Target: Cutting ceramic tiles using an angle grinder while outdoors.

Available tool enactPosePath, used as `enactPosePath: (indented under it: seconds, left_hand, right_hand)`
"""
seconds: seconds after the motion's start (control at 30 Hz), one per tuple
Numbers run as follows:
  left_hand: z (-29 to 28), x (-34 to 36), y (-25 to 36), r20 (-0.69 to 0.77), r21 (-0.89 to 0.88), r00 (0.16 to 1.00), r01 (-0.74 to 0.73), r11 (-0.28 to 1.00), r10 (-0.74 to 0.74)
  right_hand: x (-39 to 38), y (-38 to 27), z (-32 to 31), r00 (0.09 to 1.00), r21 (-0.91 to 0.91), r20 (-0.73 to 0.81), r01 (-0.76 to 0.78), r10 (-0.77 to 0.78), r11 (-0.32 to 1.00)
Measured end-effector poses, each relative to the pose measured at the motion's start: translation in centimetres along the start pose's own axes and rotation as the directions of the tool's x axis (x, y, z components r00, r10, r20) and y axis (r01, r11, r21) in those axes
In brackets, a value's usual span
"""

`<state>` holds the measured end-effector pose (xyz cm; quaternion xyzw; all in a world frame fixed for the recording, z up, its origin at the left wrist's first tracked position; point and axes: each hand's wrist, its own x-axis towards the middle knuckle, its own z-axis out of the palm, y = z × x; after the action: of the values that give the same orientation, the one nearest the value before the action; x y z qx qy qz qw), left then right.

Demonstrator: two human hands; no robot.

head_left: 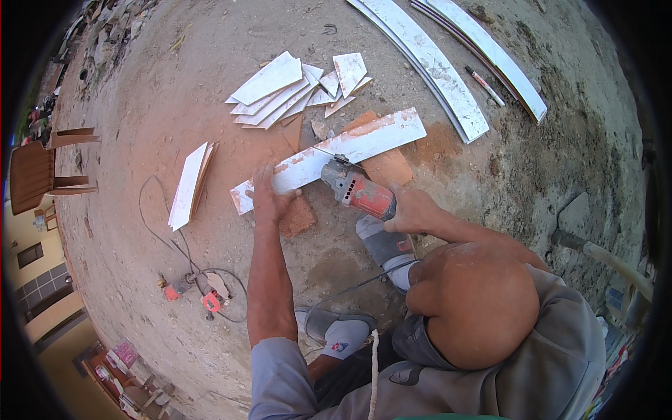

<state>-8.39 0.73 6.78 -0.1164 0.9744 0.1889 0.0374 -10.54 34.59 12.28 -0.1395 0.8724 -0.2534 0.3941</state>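
My left hand [271, 194] grips the near end of a long white board [381, 136], dusted with orange powder and lying slanted over a reddish brick [297, 217] and an orange slab [388, 168]. My right hand [409, 210] holds a red and grey angle grinder [364, 194] by its body, with the head against the board's lower edge, right of my left hand. The grinder's black cord runs down past my sandalled feet [346, 336].
Stacked white cut pieces [266, 84] lie beyond the board, more [189, 178] to the left. Long curved white strips [441, 63] and a marker [483, 84] lie upper right. Red power tools [178, 288] with cords lie lower left. A brown chair [31, 175] and a shovel [574, 238] are at the sides.
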Motion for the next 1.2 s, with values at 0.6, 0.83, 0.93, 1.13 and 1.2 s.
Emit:
enactPosePath:
  seconds: [0.6, 0.83, 0.93, 1.13, 1.2]
  left_hand:
    - [1.1, 0.4, -1.5, 0.043, -0.045, 0.998, 0.050, 0.998, -0.048]
    - [1.0, 0.4, -1.5, 0.050, -0.073, 0.998, 0.044, 0.996, -0.040]
    - [0.9, 0.5, -1.5, 0.042, -0.108, 0.999, 0.019, 0.994, -0.015]
    - [1.0, 0.5, -1.5, 0.059, -0.048, 0.997, 0.060, 0.997, -0.057]
    - [1.0, 0.5, -1.5, 0.054, -0.036, 0.997, 0.050, 0.998, -0.048]
  right_hand:
    - [-0.7, 1.0, 0.1, 1.000, 0.019, -0.018, 0.014, -0.013, 1.000]
    - [-0.7, 1.2, 0.1, 1.000, 0.022, -0.008, 0.004, -0.004, 1.000]
    - [-0.6, 1.4, 0.0, 1.000, 0.007, -0.006, 0.007, -0.007, 1.000]
    - [-0.6, 1.6, 0.1, 1.000, -0.012, -0.003, 0.016, -0.016, 1.000]
    - [-0.6, 1.7, 0.1, 1.000, 0.006, 0.009, 0.019, -0.019, 1.000]
